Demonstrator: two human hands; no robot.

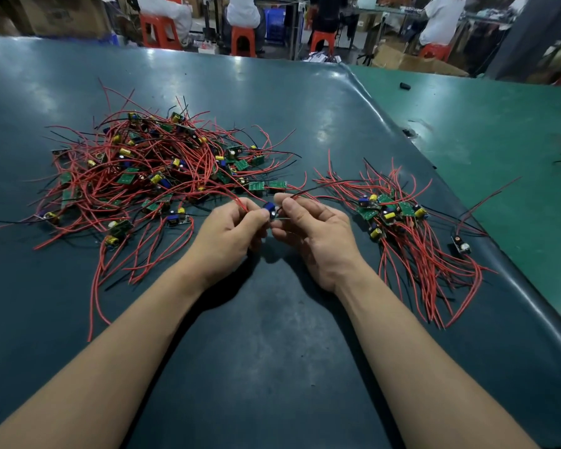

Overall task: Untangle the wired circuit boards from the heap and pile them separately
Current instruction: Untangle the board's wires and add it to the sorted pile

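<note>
A tangled heap (162, 170) of small green circuit boards with red and black wires lies on the dark table to the left. A smaller sorted pile (399, 222) of boards lies to the right, its wires trailing toward me. Between the two, a circuit board (270, 210) with a blue component is held just above the table. My left hand (230, 231) pinches its red wires. My right hand (311, 225) pinches the board's other side, where a black wire runs off to the right.
The dark table mat (266, 335) ends at a raised edge on the right, with a green surface (486, 131) beyond. A lone board (460, 244) lies near that edge. A small black object (405, 86) sits far right. People sit on orange stools (243, 40) behind.
</note>
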